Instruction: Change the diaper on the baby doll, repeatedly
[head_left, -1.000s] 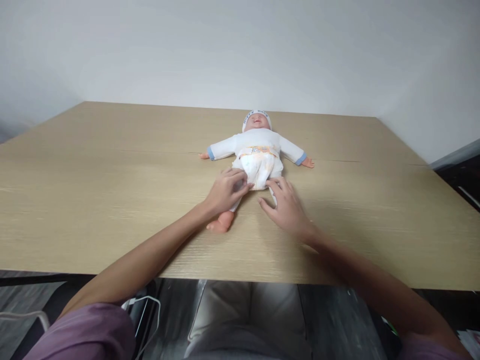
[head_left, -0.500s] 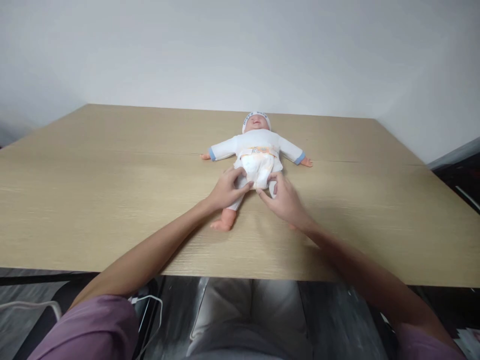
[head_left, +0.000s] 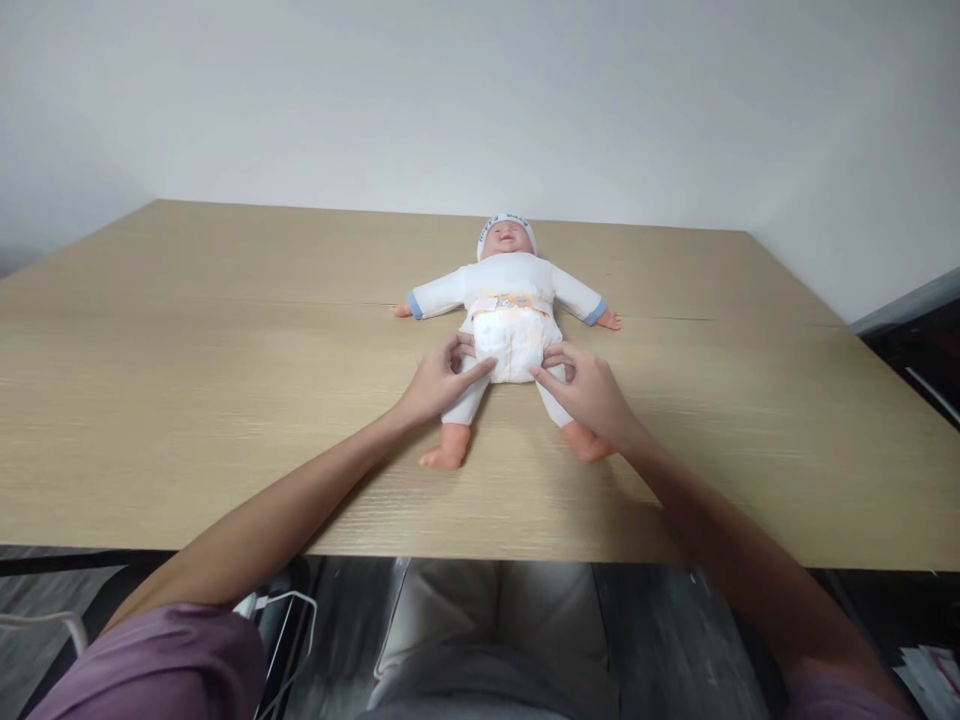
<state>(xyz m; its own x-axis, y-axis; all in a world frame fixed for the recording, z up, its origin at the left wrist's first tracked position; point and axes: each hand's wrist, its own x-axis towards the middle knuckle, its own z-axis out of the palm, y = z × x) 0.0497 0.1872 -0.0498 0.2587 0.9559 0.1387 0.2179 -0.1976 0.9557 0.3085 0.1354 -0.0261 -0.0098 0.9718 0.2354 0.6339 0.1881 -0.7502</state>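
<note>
A baby doll (head_left: 512, 272) lies on its back, arms spread, head toward the wall. It wears white clothes with blue cuffs and a white cap with dark lettering. Over its hips sits a white diaper (head_left: 510, 340) with an orange printed waistband. My left hand (head_left: 444, 378) pinches the diaper's edge at the leg on the left, thumb on the front, fingers behind. At the opposite leg edge, my right hand (head_left: 589, 388) pinches the diaper the same way, partly covering that leg. Both bare doll feet point toward me.
The doll lies on a wide light wooden table (head_left: 225, 400) with a seam across it. A pale wall (head_left: 450, 100) stands behind. White cables (head_left: 300, 597) hang below the front edge at left. A dark object (head_left: 919, 350) is beyond the right edge.
Both hands have moved outward from the middle of the diaper to its leg edges. The diaper's front is spread wider and flatter, and the doll's right-side foot shows more.
</note>
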